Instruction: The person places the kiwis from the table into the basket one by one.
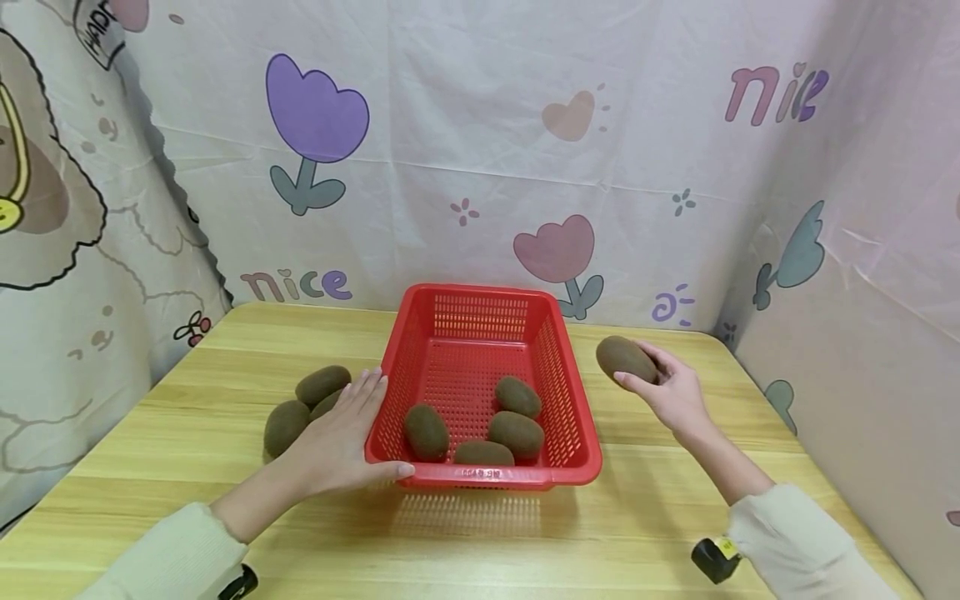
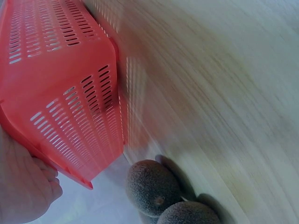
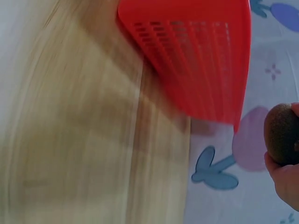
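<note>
A red plastic basket (image 1: pixel 487 477) with slotted walls stands on the wooden table. Several brown kiwis lie in its near half, among them one kiwi (image 1: pixel 427 432) by the left wall. My left hand (image 1: pixel 335 440) rests on the basket's near left rim, fingers stretched out and thumb along the front edge. To the right of the basket, my right hand (image 1: pixel 672 390) grips a kiwi (image 1: pixel 627 360) above the table; in the right wrist view this kiwi (image 3: pixel 281 134) shows at the right edge. More kiwis, including a kiwi (image 1: pixel 287 428), sit left of the basket, partly hidden behind my left hand.
The wooden table (image 1: pixel 600 533) ends at a printed cloth (image 1: pixel 465 125) hanging behind it, with cloth along both sides too. A small black device (image 1: pixel 714 560) is at the right sleeve. In the left wrist view, a kiwi (image 2: pixel 153 187) lies near the basket's outer wall.
</note>
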### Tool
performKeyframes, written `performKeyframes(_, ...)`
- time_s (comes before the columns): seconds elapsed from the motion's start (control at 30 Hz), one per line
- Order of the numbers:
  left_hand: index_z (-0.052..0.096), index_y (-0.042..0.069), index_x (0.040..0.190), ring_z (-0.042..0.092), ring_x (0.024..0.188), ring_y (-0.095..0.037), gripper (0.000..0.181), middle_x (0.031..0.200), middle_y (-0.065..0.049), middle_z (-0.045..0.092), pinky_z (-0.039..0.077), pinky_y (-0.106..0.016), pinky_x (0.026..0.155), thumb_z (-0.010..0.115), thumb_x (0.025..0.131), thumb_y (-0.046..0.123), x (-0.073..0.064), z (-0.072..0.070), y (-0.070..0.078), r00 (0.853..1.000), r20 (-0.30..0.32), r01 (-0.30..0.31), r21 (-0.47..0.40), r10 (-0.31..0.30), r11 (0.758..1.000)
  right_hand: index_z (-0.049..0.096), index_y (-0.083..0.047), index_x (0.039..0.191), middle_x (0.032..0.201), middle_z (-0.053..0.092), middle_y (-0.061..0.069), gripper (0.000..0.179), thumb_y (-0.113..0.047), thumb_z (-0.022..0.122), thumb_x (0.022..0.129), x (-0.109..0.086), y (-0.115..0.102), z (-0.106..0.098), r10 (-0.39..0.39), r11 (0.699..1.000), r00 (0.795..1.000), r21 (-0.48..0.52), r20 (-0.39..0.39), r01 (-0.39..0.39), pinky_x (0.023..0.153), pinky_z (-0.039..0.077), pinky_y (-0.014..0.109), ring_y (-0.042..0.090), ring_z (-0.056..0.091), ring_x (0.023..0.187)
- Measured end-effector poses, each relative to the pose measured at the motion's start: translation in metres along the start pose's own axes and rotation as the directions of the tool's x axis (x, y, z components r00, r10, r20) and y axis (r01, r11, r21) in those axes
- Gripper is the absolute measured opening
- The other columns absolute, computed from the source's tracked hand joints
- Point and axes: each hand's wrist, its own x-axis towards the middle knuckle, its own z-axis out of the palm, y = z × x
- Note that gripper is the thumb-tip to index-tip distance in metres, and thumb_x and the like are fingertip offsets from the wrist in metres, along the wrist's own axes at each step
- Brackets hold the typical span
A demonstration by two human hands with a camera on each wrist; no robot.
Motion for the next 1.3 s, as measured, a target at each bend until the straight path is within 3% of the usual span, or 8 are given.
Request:
performKeyframes(0.23,0.019,-0.006,0.145,0.015,0.142,-0.037,0.113,0.154,-0.02,0.016,0.021,-0.051,0.115,0.058,0.071,0.071,0.0,0.0,0.0,1.0,-0.004,-0.005,0.003,0.005,1.0,0.046,0.001,0.133,0.13,0.051,0.022,0.056,-0.008,0.067,0.082,0.005,-0.018,0.024,-0.065,0.995,0.994,0.087,0.092,0.057,0.078,0.047,0.007,-0.004,0.054,0.093)
performKeyframes(0.5,0.019,-0.005,0.145,0.014,0.143,-0.037,0.113,0.154,-0.019,0.016,0.02,-0.051,0.115,0.058,0.071,0.071,-0.001,0.0,0.001,1.0,-0.001,0.003,0.003,-0.003,1.0,0.049,0.0,0.131,0.124,0.055,0.021,0.053,-0.006,0.067,0.081,0.013,-0.032,0.057,-0.158,0.984,0.972,0.104,0.176,0.142,0.079,0.049,0.012,0.025,0.057,0.102)
performKeyframes(0.67,0.021,-0.006,0.144,0.018,0.141,-0.038,0.112,0.153,-0.021,0.019,0.023,-0.051,0.114,0.057,0.072,0.071,-0.001,0.0,0.001,1.0,-0.024,-0.015,0.015,0.016,1.0,0.053,-0.004,0.128,0.114,0.06,0.019,0.051,-0.01,0.069,0.08,0.015,-0.037,0.074,-0.219,0.975,0.951,0.023,0.218,0.219,0.072,0.051,0.021,0.024,0.058,0.093)
performKeyframes(0.87,0.022,-0.007,0.144,0.018,0.141,-0.038,0.112,0.153,-0.022,0.019,0.023,-0.05,0.114,0.057,0.072,0.071,-0.002,-0.001,0.002,0.999,-0.032,-0.022,0.02,0.023,1.0,0.054,-0.004,0.128,0.114,0.061,0.017,0.052,-0.012,0.071,0.08,0.016,-0.041,0.094,-0.224,0.971,0.926,-0.012,0.302,0.239,0.072,0.052,0.025,0.023,0.058,0.089)
performKeyframes(1.0,0.022,-0.007,0.144,0.018,0.141,-0.038,0.112,0.152,-0.022,0.02,0.023,-0.05,0.114,0.057,0.072,0.071,-0.002,-0.001,0.002,0.999,-0.038,-0.026,0.021,0.027,0.999,0.053,-0.004,0.128,0.118,0.061,0.015,0.052,-0.012,0.071,0.08,0.016,-0.045,0.106,-0.247,0.954,0.887,-0.061,0.391,0.292,0.074,0.052,0.027,0.022,0.06,0.09)
performKeyframes(1.3,0.022,-0.007,0.144,0.018,0.141,-0.038,0.112,0.153,-0.021,0.019,0.023,-0.051,0.114,0.058,0.071,0.071,-0.001,0.0,0.002,0.999,-0.037,-0.017,0.016,0.018,1.0,0.058,-0.005,0.122,0.115,0.058,0.011,0.046,-0.013,0.072,0.079,0.011,-0.048,0.137,-0.278,0.868,0.773,-0.195,0.57,0.456,0.085,0.048,0.034,0.021,0.054,0.099)
